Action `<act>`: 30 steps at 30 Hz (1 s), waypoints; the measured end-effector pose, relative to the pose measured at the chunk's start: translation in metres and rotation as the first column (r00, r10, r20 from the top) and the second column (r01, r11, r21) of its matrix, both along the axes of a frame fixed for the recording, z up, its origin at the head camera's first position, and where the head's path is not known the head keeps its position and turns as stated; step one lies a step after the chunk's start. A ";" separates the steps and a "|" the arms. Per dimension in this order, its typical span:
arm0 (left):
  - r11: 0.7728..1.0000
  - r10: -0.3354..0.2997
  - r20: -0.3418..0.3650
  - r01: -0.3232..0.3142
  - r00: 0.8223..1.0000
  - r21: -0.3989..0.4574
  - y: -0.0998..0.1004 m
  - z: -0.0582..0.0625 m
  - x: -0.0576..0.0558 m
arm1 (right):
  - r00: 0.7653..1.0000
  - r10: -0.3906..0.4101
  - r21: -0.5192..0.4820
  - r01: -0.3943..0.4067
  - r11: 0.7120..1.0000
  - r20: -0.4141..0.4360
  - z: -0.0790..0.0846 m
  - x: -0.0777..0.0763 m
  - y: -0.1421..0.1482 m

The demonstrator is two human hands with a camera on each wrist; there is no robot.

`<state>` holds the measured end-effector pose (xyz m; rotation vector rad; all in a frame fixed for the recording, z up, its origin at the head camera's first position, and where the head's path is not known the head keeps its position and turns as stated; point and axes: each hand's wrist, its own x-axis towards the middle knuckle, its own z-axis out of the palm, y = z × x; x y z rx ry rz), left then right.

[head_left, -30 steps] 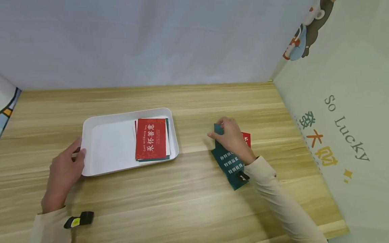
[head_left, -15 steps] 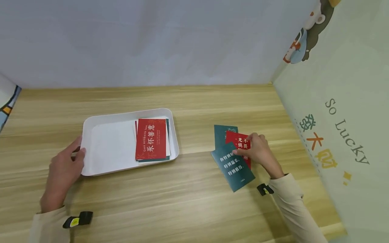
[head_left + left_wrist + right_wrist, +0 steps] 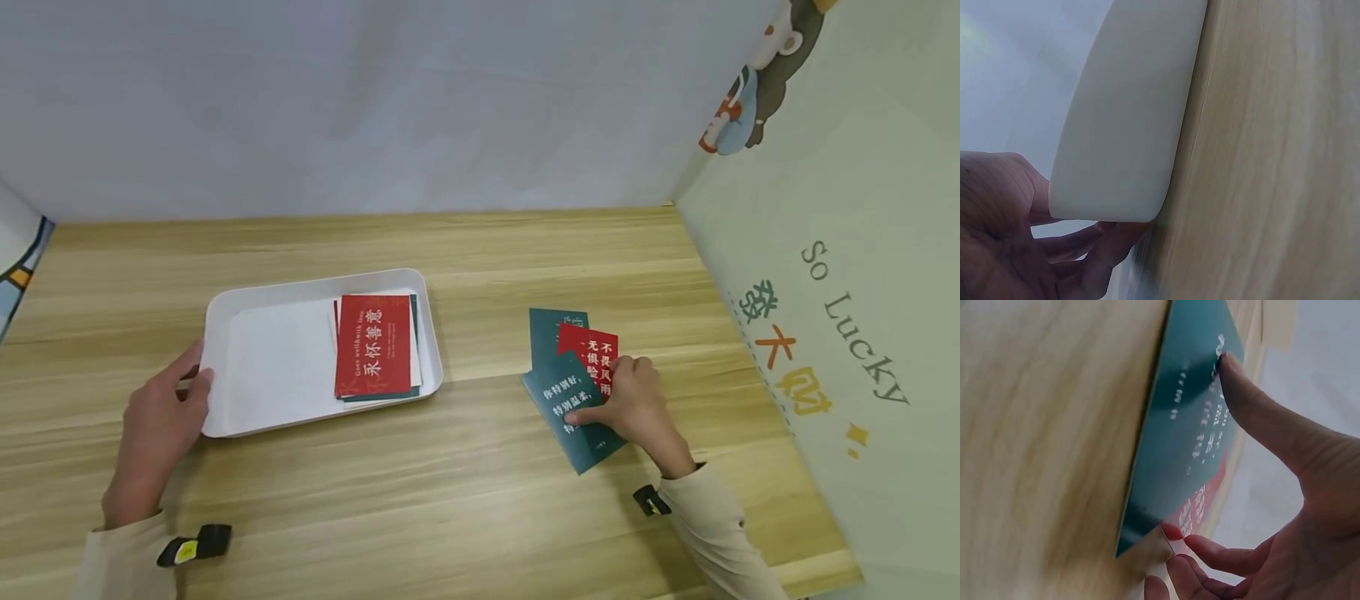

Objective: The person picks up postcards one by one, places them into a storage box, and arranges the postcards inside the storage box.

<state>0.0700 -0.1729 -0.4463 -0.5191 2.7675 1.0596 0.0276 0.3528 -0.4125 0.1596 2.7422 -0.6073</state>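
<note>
My left hand [image 3: 167, 408] holds the left end of a white tray [image 3: 255, 421], thumb and fingers at its end wall. In the left wrist view the tray's outer wall [image 3: 1122, 119] shows close up. A small stack of cards lies in the tray's right part, a red card [image 3: 375, 343] on top. My right hand [image 3: 633, 408] rests over a fan of loose cards on the table. Its thumb touches the top teal card [image 3: 555, 400], and its fingers reach the right edge of the red card [image 3: 576, 335] beneath. Another teal card [image 3: 546, 333] shows behind them.
The wooden table [image 3: 450, 500] meets a pale cloth backdrop [image 3: 375, 108] at the back. A light wall with printed lettering [image 3: 847, 321] stands along the right side. A cartoon-patterned thing [image 3: 22, 262] is at the left edge.
My right hand has let go of the far teal card and come back right and nearer; its thumb has slid down the front teal card. My left hand and the tray have stayed put.
</note>
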 end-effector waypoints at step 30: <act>1.000 -0.009 -0.009 0.008 1.000 -0.020 0.002 0.006 0.001 | 0.997 -0.024 -0.113 0.033 0.993 0.079 0.008 -0.005 0.015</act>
